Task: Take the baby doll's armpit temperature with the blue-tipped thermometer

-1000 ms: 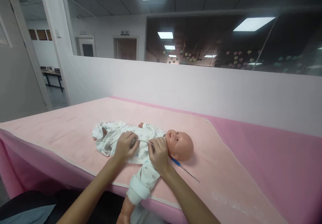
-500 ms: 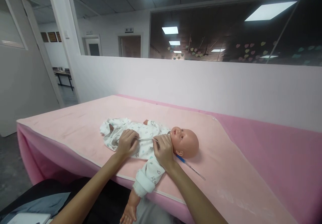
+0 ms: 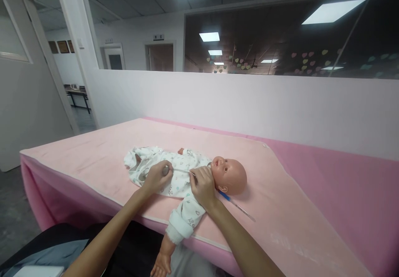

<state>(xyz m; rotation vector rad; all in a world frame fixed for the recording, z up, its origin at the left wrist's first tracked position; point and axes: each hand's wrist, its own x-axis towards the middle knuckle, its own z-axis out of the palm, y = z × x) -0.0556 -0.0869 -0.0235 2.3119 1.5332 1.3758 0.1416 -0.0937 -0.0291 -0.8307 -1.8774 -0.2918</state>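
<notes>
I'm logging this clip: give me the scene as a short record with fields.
doll: on its back on the pink cover, one arm over the edge
left hand: pinches one end of a thin white strip, over the garment
right hand: pinches its other end, near the doll's neck
nearby: blue-tipped stick by the head

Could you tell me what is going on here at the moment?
A person is working on a baby doll that lies on its back on a pink blanket. The left hand and right hand each pinch an end of a thin white strip stretched across the doll's clothed chest. A thin blue-tipped stick lies on the blanket beside the doll's head, untouched.
</notes>
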